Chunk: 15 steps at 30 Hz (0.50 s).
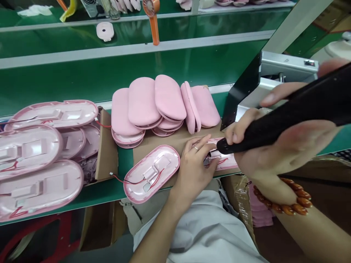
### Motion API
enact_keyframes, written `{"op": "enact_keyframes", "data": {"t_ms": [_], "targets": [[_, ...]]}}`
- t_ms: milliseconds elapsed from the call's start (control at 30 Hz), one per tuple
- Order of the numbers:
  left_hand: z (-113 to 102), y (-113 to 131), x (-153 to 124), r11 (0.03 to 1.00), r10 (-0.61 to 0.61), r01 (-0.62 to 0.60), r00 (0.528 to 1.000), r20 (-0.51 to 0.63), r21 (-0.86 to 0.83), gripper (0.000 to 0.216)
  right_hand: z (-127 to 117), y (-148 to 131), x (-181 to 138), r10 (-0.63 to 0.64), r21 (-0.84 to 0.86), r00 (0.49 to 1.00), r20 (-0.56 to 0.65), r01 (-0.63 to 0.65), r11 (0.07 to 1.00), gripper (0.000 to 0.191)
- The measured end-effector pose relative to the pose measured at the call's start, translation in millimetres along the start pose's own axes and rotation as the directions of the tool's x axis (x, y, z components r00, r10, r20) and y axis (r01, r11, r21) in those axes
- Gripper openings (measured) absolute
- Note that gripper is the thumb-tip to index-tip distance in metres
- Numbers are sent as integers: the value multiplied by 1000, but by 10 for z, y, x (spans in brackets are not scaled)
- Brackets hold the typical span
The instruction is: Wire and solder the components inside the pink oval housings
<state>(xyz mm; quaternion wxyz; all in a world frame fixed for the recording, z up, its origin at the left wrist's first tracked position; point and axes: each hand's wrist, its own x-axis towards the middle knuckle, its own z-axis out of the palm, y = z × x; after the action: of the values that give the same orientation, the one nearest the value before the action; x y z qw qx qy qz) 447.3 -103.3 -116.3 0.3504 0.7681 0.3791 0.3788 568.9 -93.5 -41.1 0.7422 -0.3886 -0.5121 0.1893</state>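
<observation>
My right hand (274,146) is wrapped round a black electric screwdriver (285,109), held slanted with its nose down to the left. The nose is over a pink plastic shell (229,162) lying open side up on the cardboard, with red wires inside. My left hand (196,159), a ring on one finger, rests on that shell's left part. Its thumb and fingers are bent together by the screwdriver's tip, around a small dark part too hidden to name. Left of this hand lies another open pink shell (167,160) with a white battery holder and a trailing red and black wire.
Pink closed cases (144,100) stand in stacks behind my hands. At the left, several open shells (63,186) are piled around a cardboard box (107,146). A metal and black machine (287,67) stands at the right. An orange fan (154,27) is on the shelf edge.
</observation>
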Motion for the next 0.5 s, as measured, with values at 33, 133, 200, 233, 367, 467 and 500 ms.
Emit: {"op": "enact_keyframes", "data": {"t_ms": [33,133,200,233,367,467,500], "targets": [[-3,0,0,1000,0,0,1000,6,-2,33,48,51,-3,-42,38,999,-2,42,998,70],[-6,-4,0,1000,-1,1,1000,19,-11,34,89,193,-6,-130,96,992,2,129,987,68],[-4,-10,-1,1000,-2,3,1000,26,-15,34,78,236,-19,-151,106,988,20,148,983,64],[-2,-13,-1,1000,-2,2,1000,28,-16,33,74,241,-29,-158,105,987,24,154,982,63],[4,-26,-5,1000,5,-5,999,32,-7,27,81,220,-83,-100,96,994,36,96,991,65],[9,-36,-5,1000,12,-12,999,33,1,24,81,232,-93,-100,83,993,60,95,992,66],[11,-38,-5,1000,13,-13,999,35,4,24,77,243,-88,-115,73,991,68,110,991,68]]}}
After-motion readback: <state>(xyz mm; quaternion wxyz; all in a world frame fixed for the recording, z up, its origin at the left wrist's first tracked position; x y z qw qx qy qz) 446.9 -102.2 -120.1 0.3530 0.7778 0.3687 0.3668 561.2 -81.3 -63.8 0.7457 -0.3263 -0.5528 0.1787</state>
